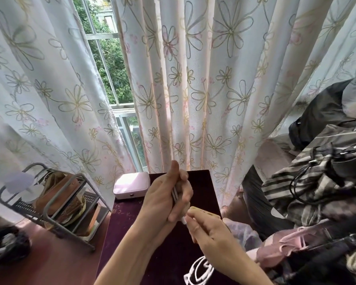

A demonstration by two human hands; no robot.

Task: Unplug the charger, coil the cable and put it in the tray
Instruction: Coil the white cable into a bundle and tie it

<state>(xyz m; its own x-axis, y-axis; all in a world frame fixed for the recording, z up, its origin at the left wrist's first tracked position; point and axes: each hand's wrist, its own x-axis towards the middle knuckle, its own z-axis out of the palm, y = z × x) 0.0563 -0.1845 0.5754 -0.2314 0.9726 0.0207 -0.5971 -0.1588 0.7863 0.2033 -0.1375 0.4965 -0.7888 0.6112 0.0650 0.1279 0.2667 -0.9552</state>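
My left hand is closed around several loops of a thin white cable, held upright over the dark purple table. The cable's white plug end sticks out below the fist. My right hand pinches that end with thumb and forefinger. A yellowish object shows just behind the right fingers; what it is cannot be told. No charger block or socket is in view.
A pink box sits at the table's far left corner. A grey metal rack with bags stands at left. Clothes and a black cord are piled at right. Flowered curtains hang close behind the table.
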